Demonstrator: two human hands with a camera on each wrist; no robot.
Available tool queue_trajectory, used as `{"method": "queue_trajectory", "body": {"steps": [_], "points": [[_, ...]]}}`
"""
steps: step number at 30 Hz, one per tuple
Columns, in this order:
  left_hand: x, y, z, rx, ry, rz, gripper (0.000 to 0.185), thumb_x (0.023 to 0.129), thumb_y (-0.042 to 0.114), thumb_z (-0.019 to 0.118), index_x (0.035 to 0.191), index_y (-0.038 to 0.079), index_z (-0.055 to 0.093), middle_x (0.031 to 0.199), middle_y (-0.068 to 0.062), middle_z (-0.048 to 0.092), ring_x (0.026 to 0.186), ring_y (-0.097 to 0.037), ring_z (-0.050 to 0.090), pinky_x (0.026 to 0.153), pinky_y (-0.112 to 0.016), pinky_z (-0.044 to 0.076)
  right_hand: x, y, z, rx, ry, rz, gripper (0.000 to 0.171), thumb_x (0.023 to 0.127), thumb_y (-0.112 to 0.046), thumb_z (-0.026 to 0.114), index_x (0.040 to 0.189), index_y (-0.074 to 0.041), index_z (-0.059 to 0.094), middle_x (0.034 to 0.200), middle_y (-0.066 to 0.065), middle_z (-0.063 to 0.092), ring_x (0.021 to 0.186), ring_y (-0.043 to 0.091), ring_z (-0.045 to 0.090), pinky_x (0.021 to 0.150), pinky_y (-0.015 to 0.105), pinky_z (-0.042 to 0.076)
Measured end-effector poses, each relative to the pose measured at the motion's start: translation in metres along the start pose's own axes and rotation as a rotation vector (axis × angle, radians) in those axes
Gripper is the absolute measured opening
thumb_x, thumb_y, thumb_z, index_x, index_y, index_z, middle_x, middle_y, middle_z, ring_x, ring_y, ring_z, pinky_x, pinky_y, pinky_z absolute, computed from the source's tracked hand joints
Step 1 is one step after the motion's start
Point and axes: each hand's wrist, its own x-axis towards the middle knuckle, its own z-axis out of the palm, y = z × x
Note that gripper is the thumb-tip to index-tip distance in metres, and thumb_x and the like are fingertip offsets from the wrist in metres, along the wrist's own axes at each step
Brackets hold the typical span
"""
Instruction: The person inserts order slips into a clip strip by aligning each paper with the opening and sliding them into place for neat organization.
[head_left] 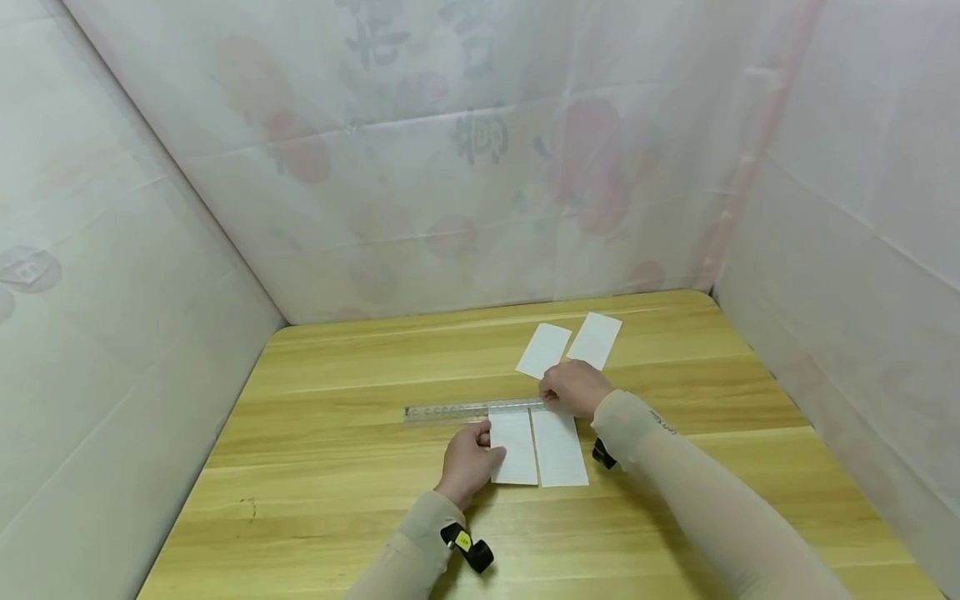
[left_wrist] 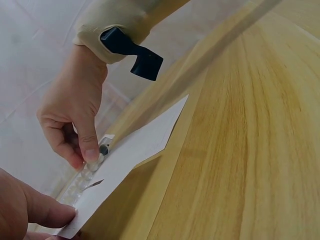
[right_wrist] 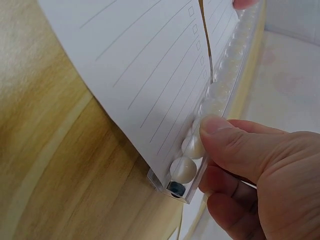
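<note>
Your right hand (head_left: 577, 388) pinches the clear bead-filled strip (head_left: 446, 412) along the tops of the paper cards (head_left: 560, 454), your left hand (head_left: 468, 462) the left card (head_left: 515, 454); the strip seems stiff, slippery: grip its long sides

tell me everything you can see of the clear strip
The clear strip is long, straight and narrow, with plastic-looking walls around a row of round white balls and a dark piece at its right end. It runs nearly left to right over the wood-grained table, its near side meeting the far edges of two white cards. The right hand pinches it near that end.
</note>
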Motion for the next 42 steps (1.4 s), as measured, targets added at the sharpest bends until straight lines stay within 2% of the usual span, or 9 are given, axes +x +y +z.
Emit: {"method": "queue_trajectory", "body": {"steps": [7, 13, 20, 27, 30, 32, 35, 39, 42], "points": [[0.001, -0.004, 0.001, 0.065, 0.010, 0.021, 0.057, 0.083, 0.006, 0.069, 0.136, -0.002, 0.051, 0.099, -0.001, 0.064, 0.068, -0.009, 0.054, 0.065, -0.025, 0.048, -0.001, -0.001, 0.001, 0.012, 0.017, 0.004, 0.029, 0.079, 0.002, 0.063, 0.058, -0.016, 0.059, 0.055, -0.010, 0.035, 0.054, 0.007, 0.030, 0.057, 0.028, 0.032], [0.001, -0.002, 0.001, 0.072, 0.013, 0.013, 0.057, 0.083, 0.007, 0.069, 0.137, -0.001, 0.051, 0.100, -0.001, 0.061, 0.062, -0.009, 0.046, 0.064, -0.025, 0.044, -0.001, -0.001, 0.001, 0.002, 0.016, 0.006, 0.029, 0.080, 0.001, 0.064, 0.059, -0.018, 0.059, 0.056, -0.010, 0.037, 0.055, 0.007, 0.031, 0.058, 0.028, 0.032], [0.001, -0.003, 0.000, 0.069, 0.009, 0.020, 0.057, 0.083, 0.008, 0.069, 0.137, -0.001, 0.051, 0.102, -0.002, 0.061, 0.067, -0.010, 0.050, 0.065, -0.025, 0.045, 0.000, -0.001, 0.001, 0.008, 0.004, 0.011, 0.029, 0.081, -0.001, 0.065, 0.060, -0.020, 0.058, 0.058, -0.011, 0.041, 0.056, 0.007, 0.035, 0.059, 0.028, 0.034], [0.004, -0.002, -0.010, 0.026, -0.095, 0.027, 0.056, 0.090, 0.010, 0.066, 0.139, -0.006, 0.045, 0.098, -0.005, 0.058, 0.077, -0.013, 0.053, 0.066, -0.029, 0.046, -0.001, 0.000, 0.002, 0.009, 0.009, 0.022, 0.025, 0.082, -0.002, 0.067, 0.062, -0.017, 0.062, 0.059, -0.010, 0.040, 0.057, 0.007, 0.035, 0.060, 0.028, 0.034], [0.000, 0.003, -0.018, 0.072, -0.119, 0.061, 0.055, 0.091, 0.011, 0.065, 0.138, -0.008, 0.044, 0.103, -0.007, 0.060, 0.085, -0.016, 0.058, 0.071, -0.031, 0.051, -0.003, 0.001, 0.003, 0.008, 0.012, 0.016, 0.024, 0.083, -0.003, 0.067, 0.064, -0.016, 0.063, 0.060, -0.010, 0.040, 0.058, 0.007, 0.035, 0.059, 0.028, 0.034], [-0.003, 0.008, -0.021, 0.164, -0.117, 0.115, 0.054, 0.092, 0.015, 0.066, 0.137, -0.007, 0.045, 0.108, -0.009, 0.060, 0.092, -0.019, 0.059, 0.077, -0.035, 0.052, -0.005, 0.002, 0.002, 0.010, 0.016, 0.015, 0.023, 0.083, -0.003, 0.067, 0.065, -0.016, 0.063, 0.061, -0.010, 0.041, 0.058, 0.008, 0.034, 0.059, 0.028, 0.033], [-0.007, 0.018, -0.022, 0.376, -0.122, 0.246, 0.056, 0.090, 0.021, 0.068, 0.135, -0.005, 0.049, 0.120, -0.015, 0.058, 0.107, -0.028, 0.057, 0.090, -0.042, 0.048, -0.007, 0.003, 0.000, 0.016, 0.018, 0.025, 0.022, 0.083, -0.004, 0.068, 0.066, -0.017, 0.063, 0.064, -0.009, 0.045, 0.060, 0.008, 0.036, 0.060, 0.029, 0.034], [-0.011, 0.025, -0.017, 0.740, -0.195, 0.436, 0.065, 0.089, 0.035, 0.069, 0.140, 0.001, 0.047, 0.139, -0.017, 0.047, 0.127, -0.034, 0.044, 0.103, -0.047, 0.039, -0.007, 0.006, -0.002, 0.025, 0.005, 0.055, 0.021, 0.084, -0.005, 0.069, 0.069, -0.019, 0.065, 0.068, -0.009, 0.052, 0.061, 0.008, 0.040, 0.061, 0.029, 0.036], [-0.011, 0.023, -0.012, 0.956, -0.254, 0.529, 0.071, 0.089, 0.047, 0.064, 0.144, 0.007, 0.043, 0.147, -0.015, 0.039, 0.136, -0.033, 0.035, 0.108, -0.047, 0.032, -0.005, 0.008, -0.001, 0.033, -0.007, 0.071, 0.020, 0.085, -0.005, 0.069, 0.070, -0.019, 0.067, 0.070, -0.008, 0.055, 0.062, 0.008, 0.042, 0.061, 0.029, 0.038]]}}
